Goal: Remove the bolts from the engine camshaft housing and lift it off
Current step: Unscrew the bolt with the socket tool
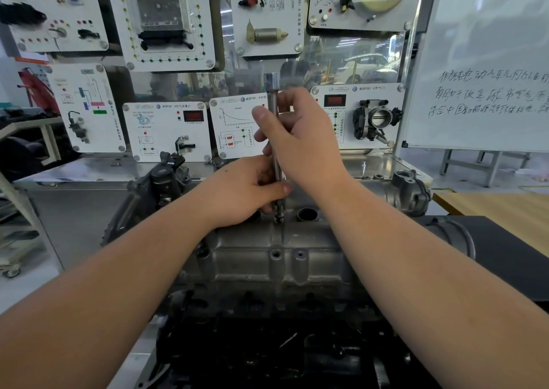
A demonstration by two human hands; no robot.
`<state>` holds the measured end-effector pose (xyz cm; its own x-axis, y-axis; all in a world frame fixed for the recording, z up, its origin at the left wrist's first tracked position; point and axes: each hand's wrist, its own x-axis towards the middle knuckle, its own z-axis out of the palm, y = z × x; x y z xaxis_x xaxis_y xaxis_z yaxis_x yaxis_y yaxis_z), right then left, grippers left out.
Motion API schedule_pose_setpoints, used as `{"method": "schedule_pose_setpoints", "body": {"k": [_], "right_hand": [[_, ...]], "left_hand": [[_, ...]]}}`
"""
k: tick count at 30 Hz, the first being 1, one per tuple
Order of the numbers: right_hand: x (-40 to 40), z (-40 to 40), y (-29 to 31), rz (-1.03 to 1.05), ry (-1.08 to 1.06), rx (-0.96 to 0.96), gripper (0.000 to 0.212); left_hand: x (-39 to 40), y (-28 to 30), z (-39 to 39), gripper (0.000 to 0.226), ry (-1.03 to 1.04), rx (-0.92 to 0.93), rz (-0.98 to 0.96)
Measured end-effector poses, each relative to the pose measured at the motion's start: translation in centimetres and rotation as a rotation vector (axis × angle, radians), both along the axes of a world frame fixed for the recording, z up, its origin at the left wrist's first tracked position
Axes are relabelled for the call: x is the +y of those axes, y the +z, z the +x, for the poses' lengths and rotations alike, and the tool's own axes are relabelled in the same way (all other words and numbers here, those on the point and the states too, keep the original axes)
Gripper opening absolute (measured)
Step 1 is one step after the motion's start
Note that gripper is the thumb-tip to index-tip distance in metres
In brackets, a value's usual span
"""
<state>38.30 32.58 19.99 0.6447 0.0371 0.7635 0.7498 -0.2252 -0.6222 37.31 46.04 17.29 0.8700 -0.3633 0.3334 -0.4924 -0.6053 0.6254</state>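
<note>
Fingers [269, 139] of the right hand [300, 139] pinch the upright extension bar [274, 112] above the left hand [246, 189] steadying its lower shaft; below, on the camshaft housing [276, 255], its tip meets a bolt [279, 218], best spun vertical.

Two hands, left [243, 189] and right [300, 139], share one upright metal extension bar [275, 139] over one grey camshaft housing [279, 258]. Behind them hang eight white display boards [166, 130], with one whiteboard [487, 62] at the right edge.
</note>
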Motion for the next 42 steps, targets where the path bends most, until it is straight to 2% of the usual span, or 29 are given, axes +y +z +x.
{"method": "schedule_pose_setpoints", "body": {"k": [9,13,16,21,25,28,30,32,34,36,39,42], "right_hand": [[0.24,-0.05,-0.04,-0.001,-0.005,-0.011,0.022],[0.1,0.12,-0.03,0.006,-0.001,-0.017,0.009],[0.01,0.16,-0.05,0.012,-0.028,-0.028,0.009],[0.15,-0.28,0.13,-0.002,-0.008,-0.016,0.027],[0.15,-0.22,0.12,-0.008,0.004,-0.02,0.014],[0.15,-0.16,0.02,-0.005,-0.022,-0.029,0.018],[0.06,-0.04,-0.05,0.007,-0.035,-0.04,0.011],[0.07,-0.05,-0.03,0.0,-0.047,-0.036,0.018],[0.15,-0.06,0.02,-0.027,-0.041,-0.026,0.027],[0.19,-0.07,0.04,-0.037,-0.019,-0.018,0.029],[0.14,0.11,-0.07,-0.038,0.002,-0.025,0.023],[0.08,0.18,-0.16,-0.03,-0.027,-0.038,0.016]], "left_hand": [[0.08,0.04,0.03,0.005,-0.014,0.032,-0.002],[0.1,-0.02,0.22,0.012,0.013,0.01,0.008],[0.02,-0.04,0.23,0.011,0.014,0.003,0.02],[0.09,0.0,0.19,0.005,-0.002,0.022,0.009],[0.13,0.09,-0.02,0.007,0.008,0.027,0.001],[0.06,0.17,-0.1,0.014,0.008,0.016,0.006],[0.01,0.17,-0.14,0.012,0.005,0.007,-0.003],[0.0,0.11,-0.17,0.001,-0.014,0.012,-0.03],[-0.02,0.14,-0.25,0.012,-0.029,0.023,-0.054],[0.06,0.13,-0.23,0.014,-0.035,0.03,-0.052],[0.2,0.06,-0.07,0.003,-0.007,0.026,-0.055],[0.13,-0.01,0.08,0.014,-0.002,0.012,-0.066]]}}
